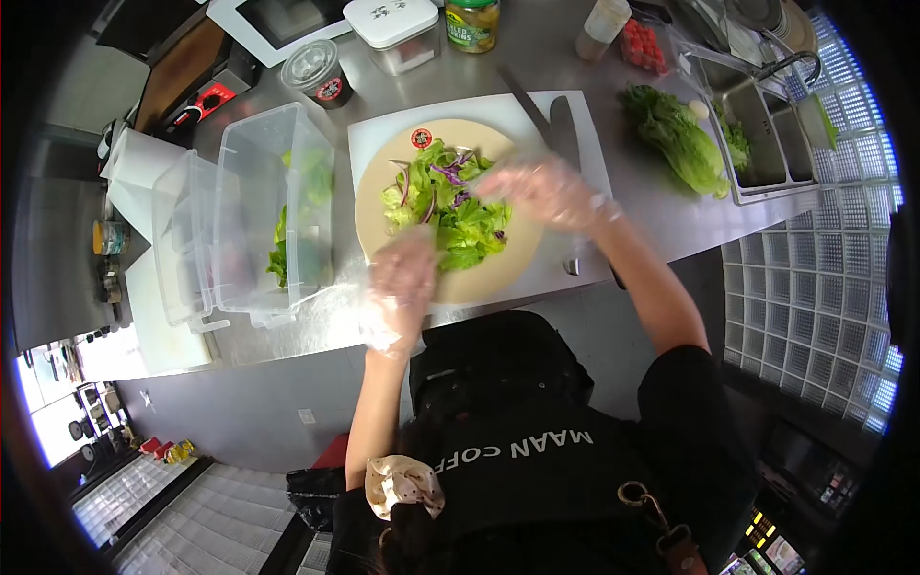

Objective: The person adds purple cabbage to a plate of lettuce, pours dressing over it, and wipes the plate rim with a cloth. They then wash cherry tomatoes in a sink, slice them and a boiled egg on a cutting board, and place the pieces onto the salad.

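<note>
A round beige plate (379, 201) with a red sticker lies on a white cutting board (592, 158). Green lettuce (470, 230) with strips of purple cabbage (448, 173) is spread over the plate's middle. My left hand (402, 273), in a clear plastic glove, is at the plate's lower left, against the edge of the greens. Also gloved, my right hand (546, 192) reaches over the plate's right side, its fingertips at the greens. Motion blurs the fingers of both hands, so what they hold is unclear.
Two knives (563, 134) lie right of the plate. A clear bin (230, 206) with some greens stands left, beside another bin (177, 235). Behind are a lidded cup (316, 75), a white-lidded container (398, 43) and a jar (471, 24). Lettuce (676, 139) and a sink (757, 134) are right.
</note>
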### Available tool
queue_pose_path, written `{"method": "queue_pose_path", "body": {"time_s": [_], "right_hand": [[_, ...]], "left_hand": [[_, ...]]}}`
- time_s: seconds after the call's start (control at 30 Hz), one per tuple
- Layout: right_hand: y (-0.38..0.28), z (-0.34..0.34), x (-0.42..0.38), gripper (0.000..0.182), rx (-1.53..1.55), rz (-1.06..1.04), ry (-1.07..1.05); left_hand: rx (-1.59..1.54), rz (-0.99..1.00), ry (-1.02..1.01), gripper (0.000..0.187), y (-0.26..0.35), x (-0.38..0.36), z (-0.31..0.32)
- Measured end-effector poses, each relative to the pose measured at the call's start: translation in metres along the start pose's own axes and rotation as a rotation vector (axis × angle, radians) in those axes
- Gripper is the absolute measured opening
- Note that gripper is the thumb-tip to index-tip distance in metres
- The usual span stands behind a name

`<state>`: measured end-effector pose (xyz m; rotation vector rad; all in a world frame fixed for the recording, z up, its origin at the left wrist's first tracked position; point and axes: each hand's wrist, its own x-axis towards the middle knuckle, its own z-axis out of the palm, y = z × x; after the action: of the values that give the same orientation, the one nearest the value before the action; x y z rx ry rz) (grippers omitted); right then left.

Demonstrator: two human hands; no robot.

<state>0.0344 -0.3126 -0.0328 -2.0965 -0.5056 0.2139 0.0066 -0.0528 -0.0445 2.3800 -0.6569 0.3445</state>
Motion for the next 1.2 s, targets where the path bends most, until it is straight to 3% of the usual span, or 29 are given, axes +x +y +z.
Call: {"method": "queue_pose_path", "body": {"time_s": [0.07, 0.13, 0.17, 0.2, 0.27, 0.3, 0.33, 0.4, 0.43, 0.53, 0.57, 0.6, 0.67, 0.73, 0.8, 0.83, 0.9, 0.93, 1.0, 1.07, 1.13, 1.2], "right_hand": [[-0.003, 0.007, -0.008, 0.029, 0.003, 0.030, -0.032], [-0.002, 0.010, -0.017, 0.025, 0.068, -0.035, 0.135], [-0.006, 0.008, -0.027, 0.023, 0.127, -0.045, 0.267], [0.002, 0.017, -0.037, 0.023, 0.135, -0.040, 0.260], [0.021, 0.039, -0.050, 0.023, 0.235, -0.061, 0.396], [0.016, 0.045, -0.053, 0.021, -0.071, 0.022, 0.418], [0.013, 0.051, -0.053, 0.021, -0.072, 0.016, 0.417], [0.011, 0.062, -0.052, 0.017, 0.016, 0.167, 0.468], [0.007, 0.065, -0.060, 0.020, 0.187, 0.220, 0.548], [-0.003, 0.081, -0.076, 0.023, 0.307, 0.305, 0.586], [-0.005, 0.084, -0.071, 0.022, 0.025, 0.219, 0.514], [-0.010, 0.086, -0.072, 0.022, 0.021, 0.221, 0.519], [-0.025, 0.085, -0.067, 0.022, 0.011, 0.223, 0.511], [-0.043, 0.084, -0.060, 0.024, 0.128, 0.297, 0.599], [-0.061, 0.082, -0.035, 0.029, -0.105, 0.055, 0.699], [-0.063, 0.086, -0.018, 0.029, -0.131, 0.052, 0.726], [-0.058, 0.097, 0.018, 0.036, -0.367, -0.180, 0.679], [-0.056, 0.096, 0.020, 0.036, -0.385, -0.189, 0.696], [-0.053, 0.100, 0.012, 0.030, -0.642, -0.072, 0.506], [-0.059, 0.080, -0.018, 0.025, -0.550, -0.045, 0.563], [-0.054, 0.071, -0.057, 0.017, -0.405, 0.019, 0.816], [-0.042, 0.043, -0.069, 0.017, 0.637, 0.384, 1.119]], "left_hand": [[-0.023, 0.166, -0.157, 0.031, -0.002, -0.004, 0.008], [-0.032, 0.162, -0.079, 0.024, -0.007, -0.007, -0.008], [0.008, 0.090, 0.074, 0.022, -0.011, -0.012, -0.016], [0.050, 0.012, 0.223, 0.020, -0.012, -0.020, -0.022], [-0.046, -0.119, 0.244, 0.019, -0.020, -0.035, -0.023], [-0.149, -0.240, 0.268, 0.018, -0.022, -0.038, -0.022], [-0.147, -0.240, 0.273, 0.018, -0.022, -0.037, -0.016], [0.053, 0.036, -0.068, 0.022, -0.012, -0.032, 0.004], [0.050, 0.040, -0.070, 0.022, -0.007, -0.034, 0.008], [-0.170, 0.015, 0.081, 0.022, 0.005, -0.032, 0.014], [-0.178, 0.040, 0.008, 0.021, 0.009, -0.031, 0.015], [-0.186, 0.066, -0.067, 0.019, 0.010, -0.031, 0.013], [-0.162, 0.079, 0.006, 0.017, 0.003, -0.029, -0.001], [-0.319, -0.147, 0.092, 0.018, -0.004, -0.031, -0.025], [-0.478, -0.310, 0.148, 0.015, -0.024, -0.039, -0.029], [-0.500, -0.278, 0.149, 0.015, -0.026, -0.039, -0.035], [-0.454, -0.330, 0.073, 0.013, -0.027, -0.036, -0.053], [-0.462, -0.306, 0.080, 0.013, -0.029, -0.034, -0.058], [-0.367, -0.187, 0.057, 0.012, -0.030, -0.033, -0.069], [-0.362, -0.177, 0.015, 0.012, -0.031, -0.030, -0.073], [-0.440, -0.298, 0.012, 0.011, -0.045, -0.040, -0.070], [-0.509, -0.374, -0.008, 0.010, -0.050, -0.041, -0.067]]}}
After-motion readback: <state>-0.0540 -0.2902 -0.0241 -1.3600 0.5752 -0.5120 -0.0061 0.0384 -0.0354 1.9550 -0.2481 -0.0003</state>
